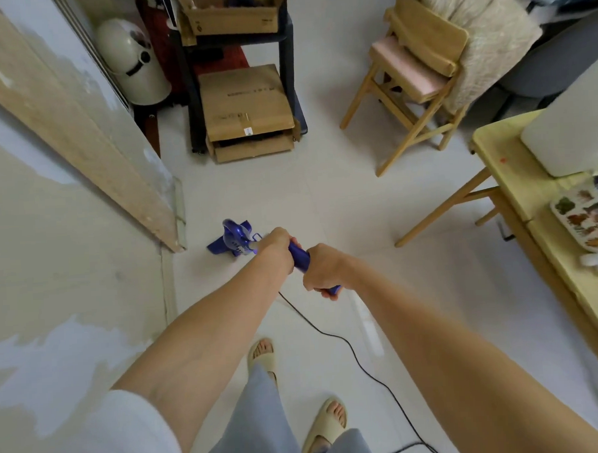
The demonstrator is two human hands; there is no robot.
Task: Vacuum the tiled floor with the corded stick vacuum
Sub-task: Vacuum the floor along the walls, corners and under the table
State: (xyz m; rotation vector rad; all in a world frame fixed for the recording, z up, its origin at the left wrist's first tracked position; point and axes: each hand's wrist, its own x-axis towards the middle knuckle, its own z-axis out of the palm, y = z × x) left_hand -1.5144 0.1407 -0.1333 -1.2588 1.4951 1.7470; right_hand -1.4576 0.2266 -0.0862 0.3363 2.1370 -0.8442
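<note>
A blue corded stick vacuum stands on the pale tiled floor, its floor head close to the wall corner at the left. My left hand grips the upper part of its blue handle. Just behind it, my right hand grips the handle's end. The black cord runs from under my hands across the floor toward the bottom edge, passing right of my feet in beige slides.
A wooden board leans on the left wall. Ahead stand a dark rack with cardboard boxes and a white helmet-like object. A wooden chair and a yellow table with a paint palette occupy the right.
</note>
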